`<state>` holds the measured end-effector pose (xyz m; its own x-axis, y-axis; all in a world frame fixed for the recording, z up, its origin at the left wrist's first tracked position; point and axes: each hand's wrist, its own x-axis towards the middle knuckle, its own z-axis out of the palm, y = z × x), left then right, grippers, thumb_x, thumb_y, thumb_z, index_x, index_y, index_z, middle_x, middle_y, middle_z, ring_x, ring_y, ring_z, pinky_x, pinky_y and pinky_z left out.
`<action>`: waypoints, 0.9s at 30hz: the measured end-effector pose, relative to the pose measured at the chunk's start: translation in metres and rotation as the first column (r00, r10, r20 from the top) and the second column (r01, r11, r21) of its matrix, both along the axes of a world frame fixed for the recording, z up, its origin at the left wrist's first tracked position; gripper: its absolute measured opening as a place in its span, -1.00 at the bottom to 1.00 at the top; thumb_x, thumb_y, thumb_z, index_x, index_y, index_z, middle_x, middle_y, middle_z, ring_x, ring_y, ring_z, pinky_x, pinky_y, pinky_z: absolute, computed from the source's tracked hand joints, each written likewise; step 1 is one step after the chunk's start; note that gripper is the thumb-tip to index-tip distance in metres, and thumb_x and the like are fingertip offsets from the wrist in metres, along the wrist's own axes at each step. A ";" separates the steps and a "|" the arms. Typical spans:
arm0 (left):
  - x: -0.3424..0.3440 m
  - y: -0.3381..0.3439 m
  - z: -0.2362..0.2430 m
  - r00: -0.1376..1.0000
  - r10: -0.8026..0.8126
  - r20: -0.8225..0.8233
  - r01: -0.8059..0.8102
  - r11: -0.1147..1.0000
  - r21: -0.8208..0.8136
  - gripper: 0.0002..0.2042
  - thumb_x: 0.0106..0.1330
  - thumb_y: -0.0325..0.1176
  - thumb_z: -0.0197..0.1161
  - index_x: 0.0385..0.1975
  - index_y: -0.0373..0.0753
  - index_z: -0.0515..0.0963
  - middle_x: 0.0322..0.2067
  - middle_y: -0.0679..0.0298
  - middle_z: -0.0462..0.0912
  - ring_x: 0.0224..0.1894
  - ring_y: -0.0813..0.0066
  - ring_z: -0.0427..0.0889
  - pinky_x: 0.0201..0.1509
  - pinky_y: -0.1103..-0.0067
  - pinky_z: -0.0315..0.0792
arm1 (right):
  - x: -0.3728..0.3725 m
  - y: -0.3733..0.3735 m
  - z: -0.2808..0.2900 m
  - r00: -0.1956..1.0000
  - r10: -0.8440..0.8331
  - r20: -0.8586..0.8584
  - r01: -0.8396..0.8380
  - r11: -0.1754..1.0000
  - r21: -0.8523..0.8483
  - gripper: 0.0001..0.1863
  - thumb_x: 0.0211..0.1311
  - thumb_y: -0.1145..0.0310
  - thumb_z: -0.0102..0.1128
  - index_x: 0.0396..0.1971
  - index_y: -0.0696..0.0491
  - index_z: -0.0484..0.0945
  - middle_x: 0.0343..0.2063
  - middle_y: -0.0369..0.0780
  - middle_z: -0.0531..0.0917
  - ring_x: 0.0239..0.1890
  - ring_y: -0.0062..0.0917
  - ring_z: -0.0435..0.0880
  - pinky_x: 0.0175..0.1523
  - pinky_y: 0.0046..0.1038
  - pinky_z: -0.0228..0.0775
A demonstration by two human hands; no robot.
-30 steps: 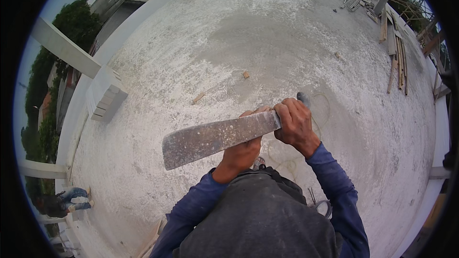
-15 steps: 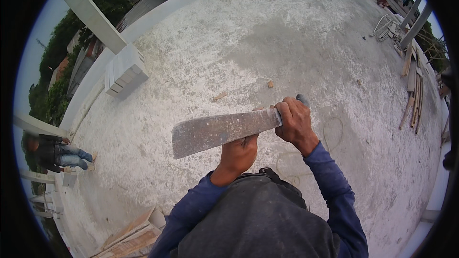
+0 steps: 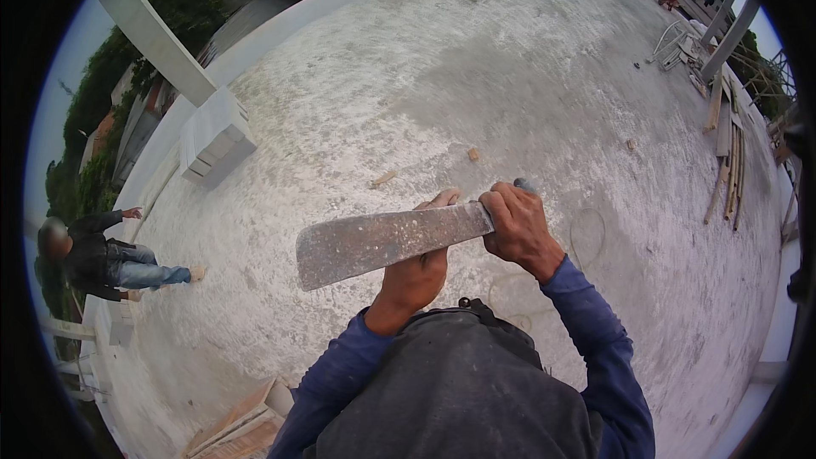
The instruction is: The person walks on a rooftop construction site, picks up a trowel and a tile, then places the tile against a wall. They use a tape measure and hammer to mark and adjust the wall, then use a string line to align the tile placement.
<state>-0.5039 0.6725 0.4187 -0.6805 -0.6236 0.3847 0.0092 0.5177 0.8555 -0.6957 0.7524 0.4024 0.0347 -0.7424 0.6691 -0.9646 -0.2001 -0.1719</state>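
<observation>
1. Step in hand, apparently: holding the broad-bladed knife (image 3: 378, 246) across frame centre.
2. Right hand (image 3: 521, 228): fist closed round its handle (image 3: 524, 185).
3. Left hand (image 3: 415, 279): behind the knife, partly hidden; can't tell if gripping.
4. Next move likely needs firm handle grip, left fingers kept off the cutting side.

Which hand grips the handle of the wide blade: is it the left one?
No, the right hand grips the handle, while the left hand is partly hidden behind the blade.

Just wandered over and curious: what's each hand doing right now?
Left hand: behind the broad blade, partly hidden by it; whether it's open or closed cannot be told.
Right hand: closed, holding the blade's handle.
</observation>
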 end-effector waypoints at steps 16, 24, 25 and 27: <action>-0.006 -0.001 0.009 0.972 -0.232 -0.026 0.233 0.955 0.184 -0.24 0.40 -0.01 0.32 0.37 -0.51 0.26 0.33 -0.14 0.38 0.28 0.20 0.46 0.36 0.33 0.33 | -0.014 0.006 0.005 1.000 -0.007 -0.024 0.008 0.999 0.034 -0.66 -0.26 0.49 0.35 -0.38 0.11 0.46 -0.52 -0.19 0.46 -0.49 -0.33 0.57 -0.39 -0.30 0.44; -0.004 0.014 -0.002 0.988 -0.140 -0.069 0.151 0.968 0.198 -0.30 0.40 -0.17 0.36 0.37 -0.52 0.26 0.22 -0.08 0.51 0.23 0.32 0.50 0.30 0.41 0.39 | -0.017 0.002 0.000 0.997 0.021 -0.068 -0.022 1.000 -0.007 -0.70 -0.20 0.48 0.36 -0.40 0.10 0.47 -0.54 -0.20 0.46 -0.52 -0.36 0.56 -0.42 -0.31 0.43; -0.004 0.017 -0.001 0.986 -0.122 -0.110 0.147 0.955 0.257 -0.30 0.39 -0.18 0.37 0.36 -0.52 0.26 0.20 -0.06 0.53 0.22 0.34 0.51 0.29 0.42 0.40 | -0.018 0.001 0.000 0.997 0.019 -0.071 -0.019 1.000 -0.002 -0.71 -0.20 0.47 0.36 -0.41 0.10 0.47 -0.55 -0.20 0.46 -0.53 -0.36 0.56 -0.43 -0.31 0.42; -0.004 0.019 0.000 0.992 -0.093 -0.083 0.109 0.971 0.214 -0.33 0.40 -0.21 0.36 0.35 -0.51 0.28 0.15 -0.05 0.56 0.13 0.36 0.58 0.21 0.44 0.46 | -0.019 -0.001 -0.001 0.996 0.024 -0.081 -0.024 1.000 0.001 -0.72 -0.19 0.47 0.36 -0.42 0.10 0.47 -0.56 -0.20 0.45 -0.54 -0.36 0.56 -0.43 -0.32 0.42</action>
<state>-0.5077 0.6913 0.4186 -0.7197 -0.6272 0.2977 0.1173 0.3127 0.9426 -0.7143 0.7516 0.4018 0.1066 -0.7409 0.6632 -0.9703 -0.2231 -0.0933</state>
